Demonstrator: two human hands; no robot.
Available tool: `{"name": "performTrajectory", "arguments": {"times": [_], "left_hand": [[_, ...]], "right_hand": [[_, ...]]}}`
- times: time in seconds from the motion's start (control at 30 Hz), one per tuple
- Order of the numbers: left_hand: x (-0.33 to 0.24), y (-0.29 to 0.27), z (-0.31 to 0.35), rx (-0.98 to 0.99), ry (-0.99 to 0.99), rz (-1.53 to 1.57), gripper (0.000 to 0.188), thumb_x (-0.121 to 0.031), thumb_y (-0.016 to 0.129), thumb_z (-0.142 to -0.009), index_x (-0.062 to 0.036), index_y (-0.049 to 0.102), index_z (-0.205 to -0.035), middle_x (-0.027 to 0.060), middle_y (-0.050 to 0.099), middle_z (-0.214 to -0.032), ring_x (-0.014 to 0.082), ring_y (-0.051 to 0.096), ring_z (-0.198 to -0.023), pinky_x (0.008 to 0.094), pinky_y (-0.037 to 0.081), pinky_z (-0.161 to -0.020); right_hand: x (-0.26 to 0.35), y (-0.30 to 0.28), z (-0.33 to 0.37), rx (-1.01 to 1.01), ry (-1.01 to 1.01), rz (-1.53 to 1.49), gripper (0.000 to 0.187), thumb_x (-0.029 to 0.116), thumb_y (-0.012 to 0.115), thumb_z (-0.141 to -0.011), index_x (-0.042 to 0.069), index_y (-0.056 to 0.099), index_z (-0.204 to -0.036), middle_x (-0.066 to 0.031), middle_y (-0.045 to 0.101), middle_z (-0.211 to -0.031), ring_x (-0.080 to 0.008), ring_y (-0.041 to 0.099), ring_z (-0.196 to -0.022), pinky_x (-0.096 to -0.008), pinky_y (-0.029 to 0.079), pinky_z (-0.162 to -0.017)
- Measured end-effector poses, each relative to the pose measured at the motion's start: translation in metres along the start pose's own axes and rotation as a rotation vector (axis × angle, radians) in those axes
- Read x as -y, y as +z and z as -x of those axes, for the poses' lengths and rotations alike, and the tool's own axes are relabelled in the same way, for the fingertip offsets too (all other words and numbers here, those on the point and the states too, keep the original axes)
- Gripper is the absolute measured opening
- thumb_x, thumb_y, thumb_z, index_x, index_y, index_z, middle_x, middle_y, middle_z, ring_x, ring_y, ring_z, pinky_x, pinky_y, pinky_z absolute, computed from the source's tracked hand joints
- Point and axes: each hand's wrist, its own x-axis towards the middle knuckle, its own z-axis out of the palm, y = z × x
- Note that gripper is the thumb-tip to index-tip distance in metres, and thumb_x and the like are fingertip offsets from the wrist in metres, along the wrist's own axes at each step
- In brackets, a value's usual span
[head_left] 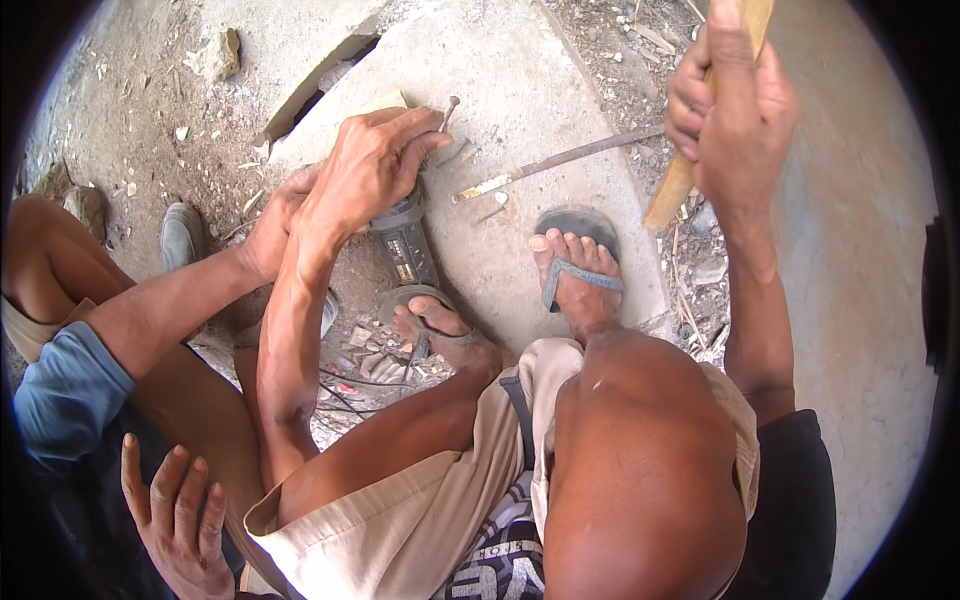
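My left hand [375, 165] is closed in a pinch on a rusty nail [449, 113], its head up and slightly tilted, over a concrete slab [500, 75]. A pale piece of wood [387, 103] shows partly behind that hand. At the upper right my right hand [740, 120] is wrapped round a wooden handle [672, 190], raised; its upper end runs out of the picture. Just below my left hand stands a black power tool [405, 245], partly hidden by the wrist. A co-worker's hand [275, 222] is close to my left wrist; what it holds is hidden.
A long, rusty metal bar [570, 158] lies across the slab near my sandalled right foot [580, 275]. The co-worker's other hand [180, 520] is open at the lower left. Rubble and thin cables [345, 400] lie by my left foot [435, 325]. A stone [220, 55] sits at upper left.
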Motion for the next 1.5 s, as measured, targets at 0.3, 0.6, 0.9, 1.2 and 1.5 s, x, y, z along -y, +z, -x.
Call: {"name": "performTrajectory", "arguments": {"times": [0.3, 0.6, 0.9, 1.2, 1.5], "left_hand": [[0.002, 0.001, 0.005, -0.015, -0.001, 0.018, 0.018, -0.006, 0.078, -0.09, 0.0026, 0.076, -0.105, 0.0175, 0.075, -0.092, 0.0322, 0.072, -0.074, 0.0399, 0.056, -0.065], [-0.001, 0.005, 0.005, 0.001, -0.06, 0.037, 0.018, -0.007, 0.078, -0.09, 0.0014, 0.076, -0.106, 0.0178, 0.076, -0.095, 0.0336, 0.073, -0.077, 0.0392, 0.057, -0.068], [0.0, 0.007, 0.004, -0.01, -0.014, 0.001, 0.018, -0.007, 0.077, -0.09, 0.002, 0.076, -0.106, 0.0165, 0.075, -0.093, 0.032, 0.072, -0.074, 0.0402, 0.056, -0.066], [0.0, 0.005, 0.009, -0.033, -0.027, 0.012, 0.019, -0.008, 0.078, -0.09, 0.0022, 0.076, -0.106, 0.0166, 0.075, -0.092, 0.029, 0.072, -0.071, 0.0398, 0.056, -0.064], [0.001, 0.003, 0.016, 0.011, -0.078, -0.003, 0.017, -0.007, 0.077, -0.091, 0.0002, 0.077, -0.106, 0.0176, 0.076, -0.098, 0.0331, 0.073, -0.076, 0.0407, 0.058, -0.067]], "right_hand": [[0.016, 0.013, 0.0, 0.204, 0.062, 0.439, 0.031, 0.03, 0.056, -0.111, 0.002, 0.068, -0.113, 0.0034, 0.044, -0.061, -0.0044, 0.044, -0.054, -0.0264, 0.036, -0.048], [-0.036, 0.011, 0.023, 0.563, -0.102, 0.698, 0.033, 0.028, 0.058, -0.109, 0.001, 0.068, -0.093, 0.0024, 0.049, -0.058, -0.0085, 0.048, -0.048, -0.0308, 0.037, -0.045], [-0.036, 0.006, 0.018, 0.246, -0.078, 0.413, 0.03, 0.033, 0.058, -0.11, 0.006, 0.064, -0.1, 0.0071, 0.047, -0.059, -0.0022, 0.042, -0.047, -0.0221, 0.03, -0.04], [-0.003, 0.011, 0.005, 0.073, -0.02, 0.158, 0.03, 0.035, 0.057, -0.11, 0.008, 0.063, -0.098, 0.0093, 0.041, -0.058, 0.0002, 0.035, -0.043, -0.0198, 0.025, -0.036], [-0.007, 0.016, 0.004, 0.328, -0.118, 0.539, 0.034, 0.029, 0.063, -0.106, -0.002, 0.064, -0.091, -0.0062, 0.052, -0.059, -0.0137, 0.047, -0.051, -0.0355, 0.038, -0.051]]}}
